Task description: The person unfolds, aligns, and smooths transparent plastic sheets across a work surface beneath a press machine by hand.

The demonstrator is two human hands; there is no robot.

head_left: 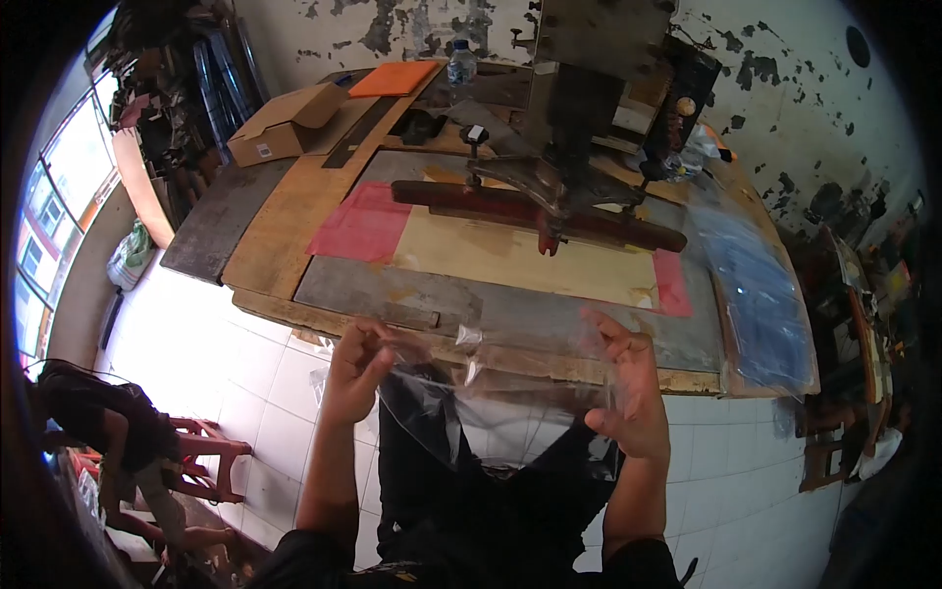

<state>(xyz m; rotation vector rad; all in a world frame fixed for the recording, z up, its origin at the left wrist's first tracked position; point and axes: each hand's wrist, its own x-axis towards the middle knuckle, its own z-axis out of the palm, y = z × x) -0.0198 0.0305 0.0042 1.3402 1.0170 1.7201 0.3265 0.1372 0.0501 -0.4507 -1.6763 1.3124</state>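
A thin, clear plastic sheet is stretched between my two hands over my lap, in front of the table edge. My left hand pinches its left end between thumb and fingers. At the right end, my right hand grips the plastic, its thumb low and its fingers bent at the upper corner. The sheet is see-through, and I cannot tell whether it is a single layer or a bag. Just beyond is a press with a long dark red bar above a cream board with pink ends.
A stack of clear bluish plastic sheets lies at the table's right side. Towards the back left are a cardboard box, an orange folder and a water bottle. Another person is at lower left, beside a red stool.
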